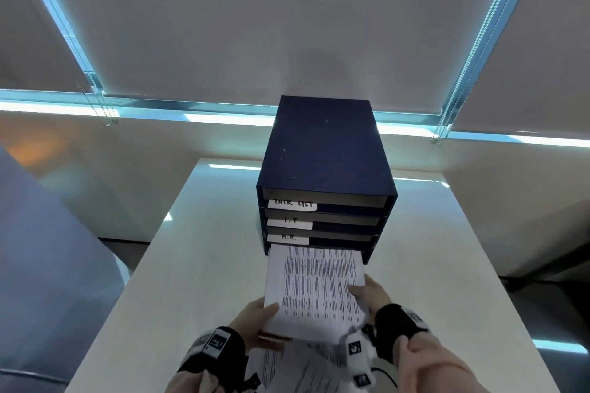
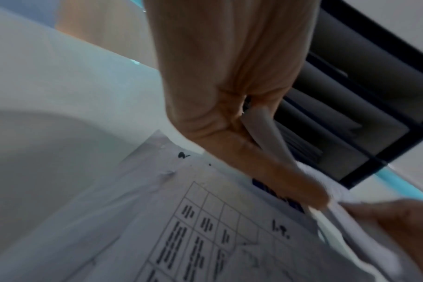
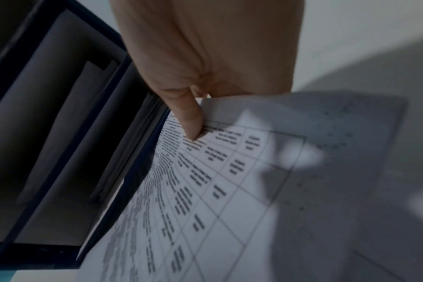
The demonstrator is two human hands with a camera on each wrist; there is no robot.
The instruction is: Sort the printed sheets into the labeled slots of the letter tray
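A dark blue letter tray (image 1: 322, 150) stands at the back of the white table, with slots labelled TASK LIST (image 1: 292, 203), I.T (image 1: 290, 221) and H.R. (image 1: 288, 237). A stack of printed sheets (image 1: 314, 287) with a table on top lies half inside the bottom slot, its far edge under the H.R. label. My left hand (image 1: 258, 317) pinches the stack's near left corner, thumb on top. My right hand (image 1: 370, 292) pinches the right edge; its thumb (image 3: 190, 118) presses on the print. More printed sheets (image 1: 297, 370) lie on the table under my wrists, one marked I.T. (image 2: 280, 230).
The white table (image 1: 191, 265) ends close behind the tray (image 3: 61, 133), at a low wall under roller blinds (image 1: 287, 25). A grey-blue upholstered seat (image 1: 41, 265) stands left of the table. Bead cords (image 1: 443, 134) hang at the window.
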